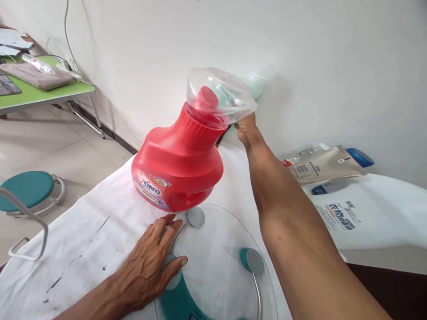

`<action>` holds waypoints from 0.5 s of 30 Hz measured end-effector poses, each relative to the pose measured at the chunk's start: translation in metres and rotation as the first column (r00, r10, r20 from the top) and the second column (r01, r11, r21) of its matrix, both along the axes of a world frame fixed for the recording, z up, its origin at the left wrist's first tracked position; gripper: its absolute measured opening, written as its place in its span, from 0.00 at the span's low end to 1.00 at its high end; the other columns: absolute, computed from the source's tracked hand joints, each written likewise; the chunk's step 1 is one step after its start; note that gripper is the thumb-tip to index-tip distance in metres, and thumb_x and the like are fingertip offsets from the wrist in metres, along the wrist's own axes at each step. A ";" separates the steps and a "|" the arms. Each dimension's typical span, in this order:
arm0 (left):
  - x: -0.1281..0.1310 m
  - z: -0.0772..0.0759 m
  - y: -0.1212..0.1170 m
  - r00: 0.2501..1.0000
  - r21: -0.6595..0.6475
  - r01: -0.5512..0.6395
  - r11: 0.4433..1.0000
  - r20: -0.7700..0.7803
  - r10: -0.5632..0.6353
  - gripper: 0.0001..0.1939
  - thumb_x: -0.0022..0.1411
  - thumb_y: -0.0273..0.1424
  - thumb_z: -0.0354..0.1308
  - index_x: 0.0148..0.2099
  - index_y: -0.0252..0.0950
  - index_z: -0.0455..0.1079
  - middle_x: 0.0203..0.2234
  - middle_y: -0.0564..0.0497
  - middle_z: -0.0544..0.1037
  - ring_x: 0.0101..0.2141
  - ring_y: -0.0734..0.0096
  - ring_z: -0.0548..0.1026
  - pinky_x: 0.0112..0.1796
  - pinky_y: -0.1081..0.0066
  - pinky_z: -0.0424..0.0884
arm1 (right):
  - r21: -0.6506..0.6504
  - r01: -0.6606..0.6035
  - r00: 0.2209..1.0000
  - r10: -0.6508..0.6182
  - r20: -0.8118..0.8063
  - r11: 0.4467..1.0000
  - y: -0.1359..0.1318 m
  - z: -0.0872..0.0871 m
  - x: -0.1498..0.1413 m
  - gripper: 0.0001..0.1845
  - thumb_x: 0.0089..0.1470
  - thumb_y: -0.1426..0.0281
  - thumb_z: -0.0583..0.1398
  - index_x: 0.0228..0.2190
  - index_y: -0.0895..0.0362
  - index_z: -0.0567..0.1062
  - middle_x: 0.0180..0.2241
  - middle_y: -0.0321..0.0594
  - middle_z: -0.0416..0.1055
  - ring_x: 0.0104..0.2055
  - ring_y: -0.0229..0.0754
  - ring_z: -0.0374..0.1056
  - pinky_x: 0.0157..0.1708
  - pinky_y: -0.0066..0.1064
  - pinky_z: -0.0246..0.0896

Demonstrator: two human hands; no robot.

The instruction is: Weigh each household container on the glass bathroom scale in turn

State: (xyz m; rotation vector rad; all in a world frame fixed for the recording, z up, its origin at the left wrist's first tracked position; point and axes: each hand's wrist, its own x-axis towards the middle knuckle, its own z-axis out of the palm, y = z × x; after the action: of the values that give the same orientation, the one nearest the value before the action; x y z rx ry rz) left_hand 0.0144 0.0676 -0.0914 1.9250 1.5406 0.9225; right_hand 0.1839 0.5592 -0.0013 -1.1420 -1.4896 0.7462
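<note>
My left hand (150, 253) lies flat with its fingers spread at the left rim of a round glass scale (220, 271). Its fingertips are close to the base of a big red OMO laundry detergent bottle (180, 155), which stands behind the scale under a clear plastic cover (222, 95). Reaching past the bottle on its right is my right hand (247, 126), closed around a pale green bottle (257, 84). That bottle is blurred and mostly hidden behind the clear cover and the red bottle. Some of the right hand's fingers are out of sight.
A white cloth (83, 231) with dark marks covers the table. To the right lie a large white jug (373, 213) with Chinese print and a beige pouch (328, 165). At left are a teal stool (28, 191) and a green table (43, 95); a white wall (316, 66) rises behind.
</note>
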 end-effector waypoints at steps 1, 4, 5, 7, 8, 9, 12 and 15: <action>0.000 0.001 0.000 1.000 0.002 -0.003 1.000 -0.002 0.003 0.34 0.80 0.42 0.57 0.81 0.47 0.54 0.71 0.37 0.69 0.70 0.45 0.72 0.65 0.43 0.78 | -0.036 -0.005 1.000 0.004 -0.029 0.999 0.000 0.000 0.003 0.35 0.44 0.44 0.75 0.45 0.50 0.73 0.47 0.40 0.80 0.48 0.45 0.74 0.47 0.40 0.73; 0.000 0.001 0.001 1.000 0.007 -0.015 1.000 0.000 0.015 0.34 0.79 0.42 0.58 0.80 0.47 0.55 0.71 0.38 0.70 0.69 0.44 0.73 0.65 0.44 0.79 | -0.117 0.000 0.999 -0.006 -0.054 0.993 -0.002 0.001 0.011 0.33 0.43 0.46 0.75 0.45 0.49 0.74 0.46 0.37 0.80 0.48 0.46 0.74 0.48 0.43 0.72; 0.000 0.002 0.001 1.000 0.010 -0.019 1.000 0.001 0.019 0.34 0.79 0.42 0.58 0.80 0.48 0.55 0.71 0.38 0.70 0.69 0.44 0.73 0.65 0.44 0.79 | -0.136 0.007 0.999 -0.014 -0.048 0.991 -0.003 0.000 0.013 0.33 0.44 0.46 0.75 0.45 0.48 0.74 0.46 0.37 0.80 0.48 0.46 0.74 0.48 0.43 0.72; 0.000 0.002 0.001 1.000 0.009 -0.019 1.000 -0.005 0.019 0.34 0.79 0.42 0.58 0.81 0.48 0.55 0.71 0.38 0.69 0.69 0.44 0.73 0.65 0.43 0.79 | -0.167 0.015 0.998 -0.025 -0.059 0.986 -0.004 0.000 0.013 0.31 0.46 0.47 0.75 0.46 0.47 0.74 0.48 0.36 0.79 0.49 0.47 0.75 0.48 0.43 0.72; 0.000 0.002 0.001 1.000 0.004 -0.015 1.000 -0.011 0.015 0.35 0.79 0.42 0.58 0.81 0.49 0.54 0.71 0.38 0.69 0.69 0.43 0.72 0.65 0.43 0.79 | -0.178 0.020 0.997 -0.034 -0.075 0.984 -0.004 0.000 0.011 0.30 0.47 0.47 0.74 0.46 0.46 0.73 0.48 0.36 0.79 0.50 0.47 0.75 0.47 0.42 0.73; -0.001 0.002 0.001 1.000 -0.003 -0.011 1.000 -0.016 0.011 0.35 0.79 0.42 0.57 0.81 0.49 0.53 0.72 0.38 0.69 0.70 0.43 0.72 0.65 0.42 0.79 | -0.189 0.027 0.995 -0.045 -0.093 0.982 -0.005 0.000 0.009 0.29 0.48 0.46 0.73 0.46 0.46 0.73 0.49 0.37 0.78 0.51 0.47 0.75 0.46 0.41 0.73; -0.001 0.002 0.000 1.000 -0.022 -0.009 1.000 -0.007 0.009 0.34 0.80 0.42 0.56 0.81 0.51 0.52 0.72 0.39 0.68 0.70 0.44 0.72 0.65 0.42 0.79 | -0.137 0.139 0.984 -0.153 -0.095 0.981 -0.014 0.002 0.000 0.28 0.51 0.45 0.71 0.42 0.49 0.69 0.49 0.41 0.76 0.53 0.49 0.74 0.45 0.40 0.73; -0.001 0.001 0.000 1.000 -0.023 -0.008 1.000 0.006 0.008 0.34 0.79 0.41 0.57 0.81 0.52 0.54 0.72 0.39 0.69 0.70 0.44 0.72 0.64 0.43 0.80 | 0.141 0.308 0.951 -0.305 -0.042 0.941 -0.034 0.007 -0.009 0.25 0.53 0.47 0.70 0.38 0.50 0.68 0.47 0.44 0.74 0.53 0.49 0.73 0.46 0.41 0.73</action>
State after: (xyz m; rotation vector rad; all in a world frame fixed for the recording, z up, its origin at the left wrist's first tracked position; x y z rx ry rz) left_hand 0.0137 0.0681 -0.0905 1.8998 1.5499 0.9098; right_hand 0.1749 0.5252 0.0060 -1.2144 -1.2866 0.4256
